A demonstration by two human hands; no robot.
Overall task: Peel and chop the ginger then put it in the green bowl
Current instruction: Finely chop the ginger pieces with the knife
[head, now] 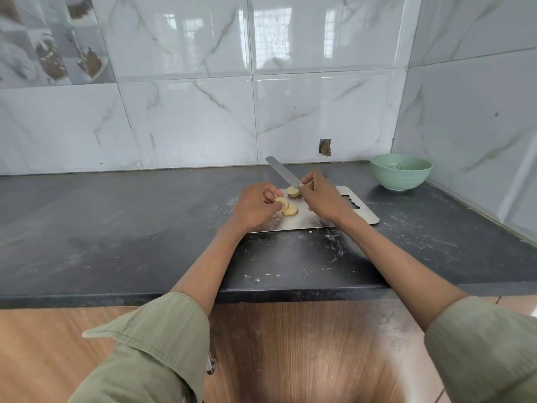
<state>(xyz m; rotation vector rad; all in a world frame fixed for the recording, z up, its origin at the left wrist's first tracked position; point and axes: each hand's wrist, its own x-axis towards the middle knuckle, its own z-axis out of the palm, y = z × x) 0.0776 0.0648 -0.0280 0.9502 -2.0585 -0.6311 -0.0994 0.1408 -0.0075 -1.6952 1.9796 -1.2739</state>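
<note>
Pale yellow peeled ginger lies in pieces on a steel cutting board [364,212] on the dark counter. My left hand [254,207] pinches one curved ginger slice [281,202] just above the board. A round ginger slice [290,210] lies beside it, and a thicker ginger chunk [293,192] sits further back. My right hand [321,197] grips the handle of a knife [281,171], whose blade points up and to the back left over the chunk. The green bowl [401,175] stands at the back right, apart from both hands.
Marble-look wall tiles close off the back and right sides of the counter [116,222]. A small hole in the wall [325,147] sits behind the board. The counter's front edge runs above a wooden cabinet front [305,344].
</note>
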